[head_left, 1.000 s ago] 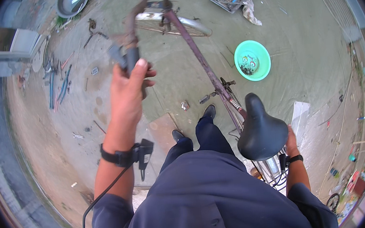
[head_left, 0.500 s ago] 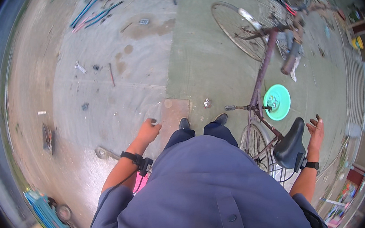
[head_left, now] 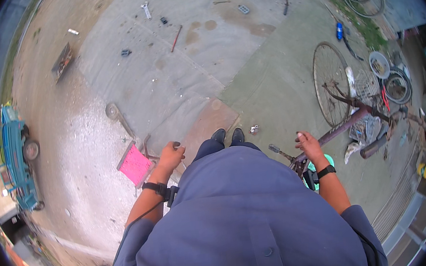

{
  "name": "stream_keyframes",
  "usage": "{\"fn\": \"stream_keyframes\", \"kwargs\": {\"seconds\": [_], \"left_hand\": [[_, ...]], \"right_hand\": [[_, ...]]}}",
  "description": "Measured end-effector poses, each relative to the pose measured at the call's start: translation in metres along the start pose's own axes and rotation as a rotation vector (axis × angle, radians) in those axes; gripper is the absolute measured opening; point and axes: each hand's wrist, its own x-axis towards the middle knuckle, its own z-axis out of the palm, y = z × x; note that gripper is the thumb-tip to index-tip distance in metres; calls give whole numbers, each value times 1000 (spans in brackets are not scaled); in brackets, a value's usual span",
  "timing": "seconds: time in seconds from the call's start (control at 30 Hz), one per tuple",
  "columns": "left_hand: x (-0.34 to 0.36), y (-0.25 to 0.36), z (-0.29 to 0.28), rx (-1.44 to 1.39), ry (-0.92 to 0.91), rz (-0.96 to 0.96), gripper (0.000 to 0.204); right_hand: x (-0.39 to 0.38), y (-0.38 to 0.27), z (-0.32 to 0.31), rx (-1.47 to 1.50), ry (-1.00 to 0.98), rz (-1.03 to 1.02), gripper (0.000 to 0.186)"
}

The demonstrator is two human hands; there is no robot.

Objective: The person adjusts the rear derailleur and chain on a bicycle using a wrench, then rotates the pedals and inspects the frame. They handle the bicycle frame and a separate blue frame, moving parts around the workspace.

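Note:
My left hand [head_left: 171,156] hangs over the concrete with its fingers loosely bent and apart, and nothing shows in it. Closest to it is a low stool with a pink seat [head_left: 135,164]. On the other side, my right hand [head_left: 309,146] hovers in front of the purple bicycle frame [head_left: 339,128], its fingers a little apart and no object in them. Whether it touches the frame I cannot tell. My right wrist partly hides a green basin [head_left: 328,161]. A crank pedal [head_left: 274,148] sticks out left of that hand. Both wrists wear black bands.
A brown board [head_left: 214,117] lies before my shoes. Farther off are a wrench [head_left: 146,10], a red-handled rod [head_left: 176,38], a loose pedal [head_left: 244,9] and a metal dustpan-like tray [head_left: 62,63]. A blue three-wheeled vehicle [head_left: 16,155] stands left; coiled tyres [head_left: 397,86] lie right.
My view has turned left, so the bicycle and basin sit farther right and the pink stool shows. My right hand has come inward from beside the saddle; the left stays loosely bent.

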Motion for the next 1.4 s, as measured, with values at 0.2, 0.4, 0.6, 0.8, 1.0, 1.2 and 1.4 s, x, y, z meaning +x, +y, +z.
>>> {"fn": "stream_keyframes", "kwargs": {"seconds": [0.2,0.4,0.6,0.8,1.0,1.2,1.4], "left_hand": [[-45,-34,19,-140,117,-153,50],[-61,-50,27,-255,175,-192,50],[-49,-62,10,-289,207,-219,51],[-16,-67,-33,-300,201,-205,53],[9,-76,-96,-370,239,-176,52],[22,-87,-155,-486,305,-178,50],[18,-90,-176,-610,350,-219,48]], "right_hand": [[37,22,1,89,-178,173,57],[51,10,-19,175,-148,286,58],[74,-32,-5,121,-130,263,54],[93,-90,35,49,-144,240,54],[107,-165,93,-2,-160,174,56],[131,-242,158,-90,-224,88,57],[164,-297,193,-187,-293,68,61]]}}
